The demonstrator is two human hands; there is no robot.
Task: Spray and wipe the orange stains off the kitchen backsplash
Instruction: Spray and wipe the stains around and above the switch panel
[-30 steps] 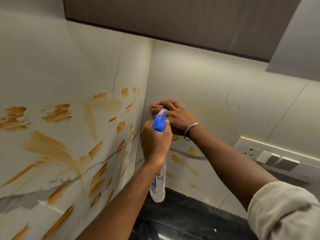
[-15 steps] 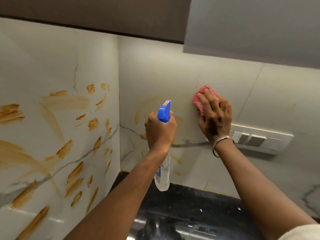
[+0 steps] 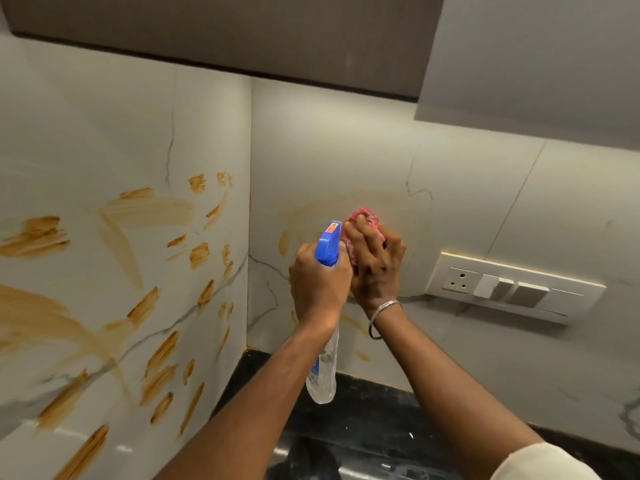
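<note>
My left hand grips a clear spray bottle by its blue trigger head, held upright in front of the back wall. Just to its right, my right hand presses a pink scrub pad against the white marble backsplash. Faint smeared orange stains surround the pad on the back wall. Thick orange stains cover the left wall panel. A few small streaks lie low on the back wall near the counter.
A white switch and socket plate sits on the back wall right of my hands. A black stone counter runs below. Dark cabinets hang overhead, with a grey one at the right.
My right hand has slid the pink pad leftward along the back wall, from near the switch plate to right beside the bottle. The left hand has kept its grip on the bottle.
</note>
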